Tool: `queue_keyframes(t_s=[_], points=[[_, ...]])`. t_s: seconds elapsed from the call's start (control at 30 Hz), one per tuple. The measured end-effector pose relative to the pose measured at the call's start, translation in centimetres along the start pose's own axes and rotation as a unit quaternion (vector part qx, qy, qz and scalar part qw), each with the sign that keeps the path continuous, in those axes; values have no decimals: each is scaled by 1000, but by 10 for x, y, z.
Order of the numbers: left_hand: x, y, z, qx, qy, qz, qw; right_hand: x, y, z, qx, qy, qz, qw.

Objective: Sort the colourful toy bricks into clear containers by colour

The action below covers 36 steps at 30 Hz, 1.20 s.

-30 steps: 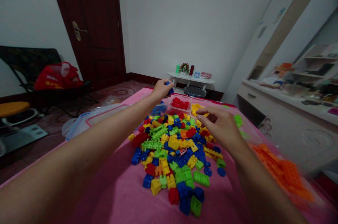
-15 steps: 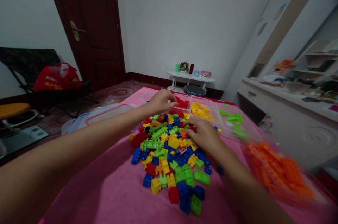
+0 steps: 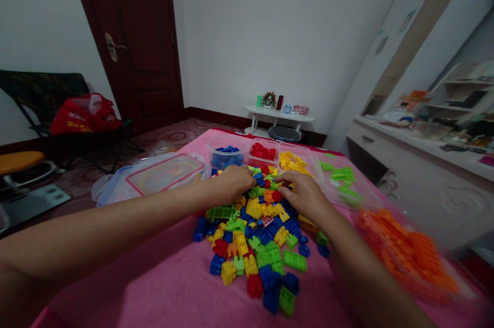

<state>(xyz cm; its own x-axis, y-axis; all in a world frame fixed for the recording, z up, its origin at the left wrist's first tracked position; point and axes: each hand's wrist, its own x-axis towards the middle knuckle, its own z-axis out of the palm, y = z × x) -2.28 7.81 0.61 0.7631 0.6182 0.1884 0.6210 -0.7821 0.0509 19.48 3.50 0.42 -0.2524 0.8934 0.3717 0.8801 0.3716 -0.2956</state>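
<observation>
A heap of mixed toy bricks [image 3: 258, 235] in red, blue, yellow and green lies on the pink cloth [image 3: 165, 287]. My left hand [image 3: 231, 184] rests on the far left of the heap with its fingers curled down. Its fingertips are by a blue brick [image 3: 258, 180], and what they hold is hidden. My right hand [image 3: 304, 196] lies on the far right of the heap, with thumb and forefinger pinched at a red brick [image 3: 276, 195]. The two hands are close together, fingertips pointing towards each other.
Behind the heap stand a tub of blue bricks [image 3: 226, 155], a tub of red bricks [image 3: 263, 153], a tray of yellow bricks [image 3: 294, 162] and a tray of green bricks [image 3: 341, 177]. Orange bricks [image 3: 405, 251] lie at the right. A lidded clear box [image 3: 165, 173] sits at the left.
My left hand came back from over the blue tub down onto the heap. My right hand dropped onto the heap and now pinches at a red brick.
</observation>
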Motion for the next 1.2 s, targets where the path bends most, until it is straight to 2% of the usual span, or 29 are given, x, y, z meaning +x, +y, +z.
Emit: queue_keyframes(t_s=[0.13, 0.2, 0.3, 0.43, 0.67, 0.8, 0.9, 1.07, 1.2], points=[[8, 4, -14, 2, -4, -5, 1000, 2, 0, -9, 3, 12, 11, 1000], [19, 2, -17, 4, 31, -12, 999, 2, 1, -12, 4, 16, 16, 1000], [37, -1, -11, -12, 67, -14, 998, 2, 3, -13, 1, 16, 24, 1000], [53, 7, 0, -35, 10, -43, 998, 2, 6, -14, 6, 14, 25, 1000], [58, 35, -9, -13, -52, -90, 994, 1, 12, -22, 13, 9, 27, 1000], [62, 39, -6, -34, -31, -126, 991, -3, 17, -23, 5, -80, 41, 996], [63, 40, -5, -37, -41, -124, 991, -5, 18, -19, -42, -139, 53, 988], [55, 39, -7, -40, -57, -112, 991, -7, 11, -10, -130, -129, 51, 982], [50, 30, -1, -41, -53, -75, 995, -8, 13, -11, -109, -131, 51, 984]])
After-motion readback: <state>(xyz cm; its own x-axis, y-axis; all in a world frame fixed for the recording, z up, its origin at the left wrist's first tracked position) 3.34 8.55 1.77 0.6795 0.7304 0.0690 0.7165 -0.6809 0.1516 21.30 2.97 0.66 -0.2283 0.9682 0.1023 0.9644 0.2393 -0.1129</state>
